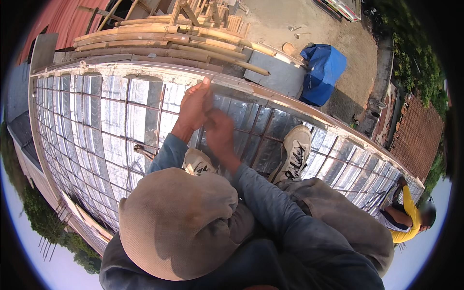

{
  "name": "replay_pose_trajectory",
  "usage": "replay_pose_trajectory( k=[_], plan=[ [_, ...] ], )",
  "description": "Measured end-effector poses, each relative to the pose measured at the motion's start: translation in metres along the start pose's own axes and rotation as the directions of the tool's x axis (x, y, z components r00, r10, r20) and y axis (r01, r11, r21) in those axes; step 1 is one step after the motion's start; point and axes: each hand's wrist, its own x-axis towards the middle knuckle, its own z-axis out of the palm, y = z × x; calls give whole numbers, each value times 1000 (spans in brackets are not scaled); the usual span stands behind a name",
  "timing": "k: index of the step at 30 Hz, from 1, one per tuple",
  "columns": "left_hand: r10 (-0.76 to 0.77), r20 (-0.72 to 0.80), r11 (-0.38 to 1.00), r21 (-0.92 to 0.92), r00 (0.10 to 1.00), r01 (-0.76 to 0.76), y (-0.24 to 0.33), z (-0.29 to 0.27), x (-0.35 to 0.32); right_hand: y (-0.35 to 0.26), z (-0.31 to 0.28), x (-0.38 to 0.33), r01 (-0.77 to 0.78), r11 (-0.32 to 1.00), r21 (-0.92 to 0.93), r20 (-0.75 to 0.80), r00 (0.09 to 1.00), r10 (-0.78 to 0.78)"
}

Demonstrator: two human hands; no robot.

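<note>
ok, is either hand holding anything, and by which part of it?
Can't tell: the left hand looks curled and the right hand is motion-blurred; no held thing shows clearly in either.

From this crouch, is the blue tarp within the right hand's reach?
Probably not: the blue tarp lies beyond the edge board, well away from the right hand.

Beside the pale ledge [159, 71], the left hand [194, 107] and blurred right hand [220, 133] nearly meet, the blue tarp [324, 70] lying beyond it.
</note>
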Motion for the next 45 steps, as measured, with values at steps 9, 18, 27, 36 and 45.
replay_pose_trajectory(
  k=[9,18,27,36,45],
  plan=[
    [1,93,1000,-7,996,-1,-6,-21,1,2,-1,7,-22,1000,4,-44,999,23],
    [-39,16,997,61,999,38,-2,-14,-6,7,0,17,-61,996,62,-64,996,65],
    [-55,132,968,250,990,21,11,-57,-15,4,-1,14,-100,985,138,26,995,97],
    [468,193,123,952,862,-280,-18,-56,-74,-2,4,18,47,999,-20,47,998,-46],
    [353,179,406,855,918,-323,5,-54,-58,-5,5,23,73,995,-65,91,994,-67]
  ],
)
